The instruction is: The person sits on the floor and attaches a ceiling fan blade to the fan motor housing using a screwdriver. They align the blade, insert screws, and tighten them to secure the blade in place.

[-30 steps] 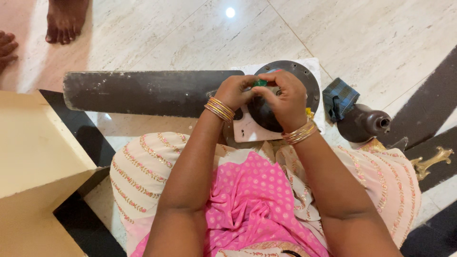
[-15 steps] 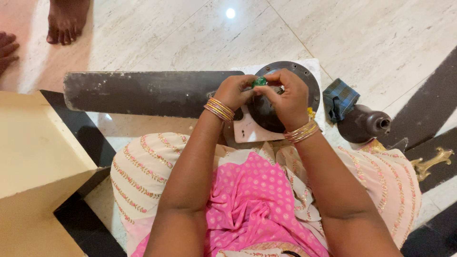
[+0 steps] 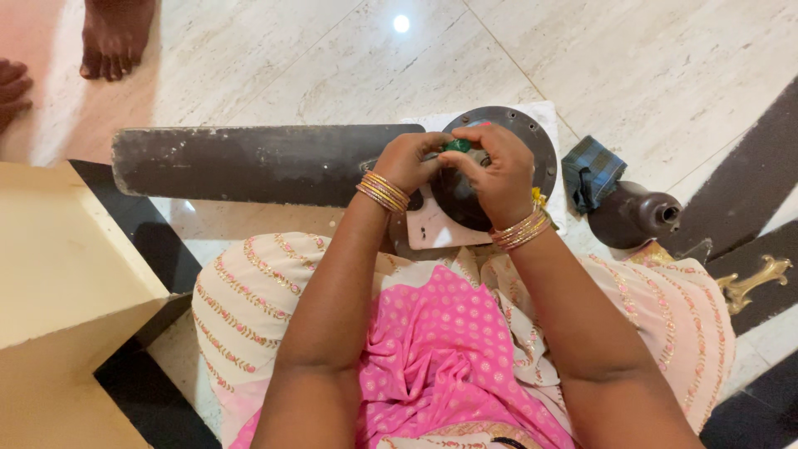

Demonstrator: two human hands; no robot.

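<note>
fan blade (image 3: 258, 164): dull scuffed metal (dusty) | floor (image 3: 665, 66): glossy polished marble | dress (image 3: 440, 357): patterned cloth

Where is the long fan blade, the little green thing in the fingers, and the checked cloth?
fan blade (image 3: 249, 162), head view, middle of the dark flat blade.
green thing (image 3: 456, 145), head view, its visible top between the fingertips.
checked cloth (image 3: 592, 172), head view, centre of the folded bundle.

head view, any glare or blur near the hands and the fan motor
Head view: one small bright glare spot on the marble floor above the fan motor; both the left hand and right hand are sharp, pinching a small green part; soft shadows under the dark fan blade.
</note>
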